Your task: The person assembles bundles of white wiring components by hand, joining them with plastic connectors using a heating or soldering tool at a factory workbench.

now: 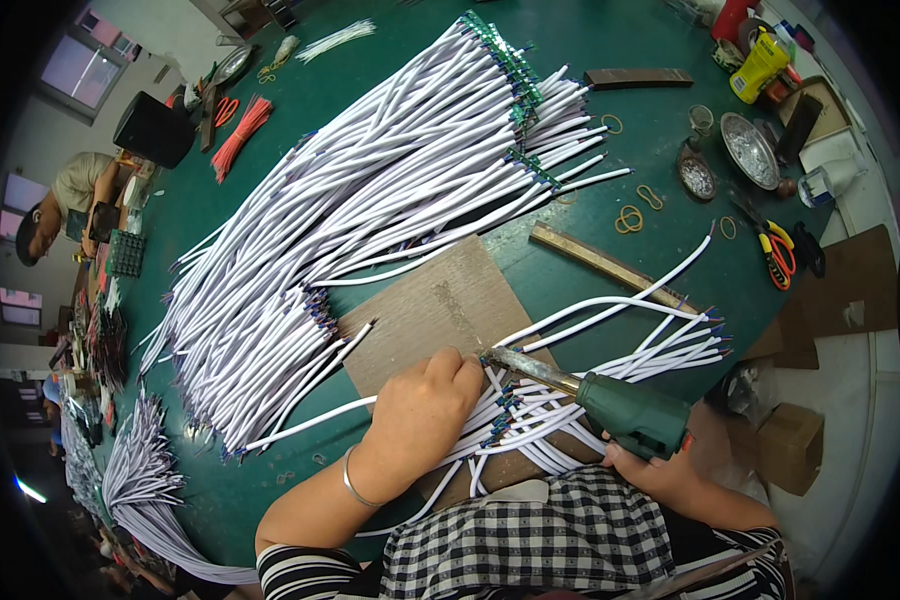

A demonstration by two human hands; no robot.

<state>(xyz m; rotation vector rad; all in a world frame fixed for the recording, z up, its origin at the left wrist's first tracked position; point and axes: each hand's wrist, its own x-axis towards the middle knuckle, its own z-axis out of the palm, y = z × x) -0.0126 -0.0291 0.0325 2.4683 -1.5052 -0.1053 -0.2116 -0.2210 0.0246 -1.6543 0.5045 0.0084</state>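
Observation:
My left hand (425, 400) is closed in a pinch over a brown board (440, 290). A white cable (320, 416) runs in from the left and passes under this hand; its end is hidden by the fingers. My right hand (660, 472) grips a green-bodied soldering iron (630, 412), whose metal tip points left and meets the spot just beside my left fingertips. Beneath the iron lie several loose white cables (540, 425) with small green circuit boards and coloured wire ends, spread across the board and toward the right.
A big pile of white cables (350, 190) covers the table's middle. A wooden bar (610, 262) lies beyond the iron. Rubber bands (628, 219), a metal dish (750, 150), pliers (776, 255) and a yellow bottle (759, 66) sit at right. Another person (75, 190) works at far left.

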